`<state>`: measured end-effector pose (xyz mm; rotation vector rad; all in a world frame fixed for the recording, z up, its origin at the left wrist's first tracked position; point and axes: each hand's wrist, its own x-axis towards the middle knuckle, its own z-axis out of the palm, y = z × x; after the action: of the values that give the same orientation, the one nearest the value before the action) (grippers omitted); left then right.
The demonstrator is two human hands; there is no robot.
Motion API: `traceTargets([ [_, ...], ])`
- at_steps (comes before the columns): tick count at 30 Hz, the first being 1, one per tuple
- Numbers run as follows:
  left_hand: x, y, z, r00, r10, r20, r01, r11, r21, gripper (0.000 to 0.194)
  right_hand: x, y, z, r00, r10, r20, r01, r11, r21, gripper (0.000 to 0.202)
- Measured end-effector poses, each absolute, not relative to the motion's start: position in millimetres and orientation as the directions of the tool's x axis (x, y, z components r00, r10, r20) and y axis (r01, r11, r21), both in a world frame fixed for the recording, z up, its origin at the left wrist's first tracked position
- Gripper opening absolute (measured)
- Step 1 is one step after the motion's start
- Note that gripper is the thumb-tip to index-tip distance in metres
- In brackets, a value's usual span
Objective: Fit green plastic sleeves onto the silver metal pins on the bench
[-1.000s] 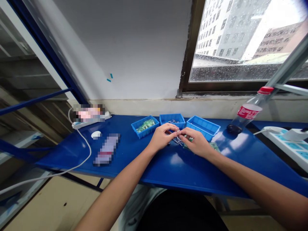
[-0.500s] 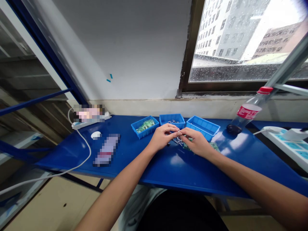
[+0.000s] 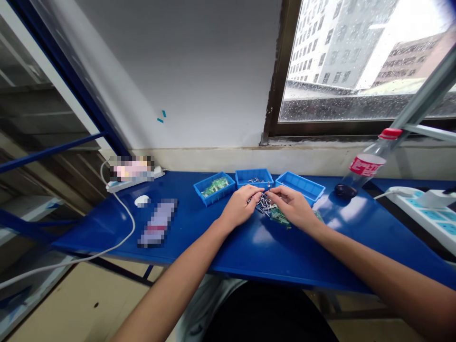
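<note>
- Small silver metal screws (image 3: 264,205) lie in a loose pile on the shiny blue worktop (image 3: 199,232), under and between the two hands.
- Left hand (image 3: 239,206): its grip is narrow, with the thumb and pointing finger bent close together over the left side of the pile. I cannot tell if it holds a screw.
- Right hand (image 3: 294,206): its grip is narrow too, with the thumb near the first finger. A tiny thin bit shows by the fingertips, too small to tell if it is held.
- Small green plastic pieces (image 3: 280,216) lie in a heap just beside the screws, partly under the right hand.
- Three blue plastic trays sit in a row behind the hands. The left tray (image 3: 221,194) has more green pieces in it. The middle tray (image 3: 242,184) has some silver screws. The right tray (image 3: 302,183) sits just behind the right hand.
- Far to the right stands a clear plastic bottle (image 3: 368,164) with a red cap and dark drink at the bottom.
- Off to the left are a flat, blurred-out slab (image 3: 158,222), a small white round thing (image 3: 142,201) and a bendy white cable (image 3: 134,223).
- Past the worktop are a pale wall (image 3: 195,71) and a window (image 3: 338,85) with drops on it.
</note>
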<state>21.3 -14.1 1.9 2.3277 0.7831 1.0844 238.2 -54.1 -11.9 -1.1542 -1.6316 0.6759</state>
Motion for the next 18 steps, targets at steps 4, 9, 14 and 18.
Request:
traceTargets([
  [4, 18.6, -8.3, -7.7, 0.583, 0.644, 0.495, 0.444, -0.763, 0.47, 0.025, 241.8, -48.8, -14.1, -0.029, 0.955, 0.295, 0.239, 0.293, -0.926, 0.041],
  [9, 18.0, -8.8, -14.5, 0.645, 0.637, 0.422, 0.468, -0.766, 0.44, 0.033, 241.8, -32.8, -8.9, -0.036, 0.963, 0.265, 0.147, 0.268, -0.952, 0.046],
  [14, 17.6, -8.8, -13.4, 0.707, 0.616, 0.347, 0.476, -0.777, 0.411, 0.044, 236.9, -23.2, -3.4, -0.021, 0.975, 0.222, 0.294, 0.218, -0.931, 0.057],
  [18, 16.5, -4.4, -15.5, 0.697, 0.624, 0.354, 0.499, -0.776, 0.386, 0.027, 236.0, -35.7, -3.7, -0.072, 0.928, 0.366, 0.522, 0.348, -0.779, 0.051],
])
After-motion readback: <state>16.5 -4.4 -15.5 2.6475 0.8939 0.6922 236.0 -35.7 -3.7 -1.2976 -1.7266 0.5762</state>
